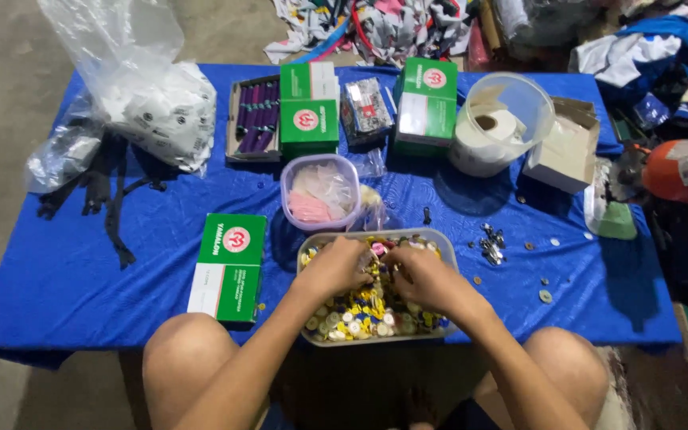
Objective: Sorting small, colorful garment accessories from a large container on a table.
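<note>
Clear plastic tray (447,247) of mixed buttons (360,314) at near edge of blue table (81,271). Left hand (336,267) and right hand (424,279) both curled, fingers down among buttons; grasp not discernible.

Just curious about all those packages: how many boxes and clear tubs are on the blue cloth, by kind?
Green-and-white boxes: 3
Open box of purple items: 1
Open cardboard box: 1
Clear tubs, counting the button tray under both hands: 3
Total: 8

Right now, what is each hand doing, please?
Left hand: in the tray of buttons, grip cannot be told.
Right hand: same tray, cannot be told.
</note>
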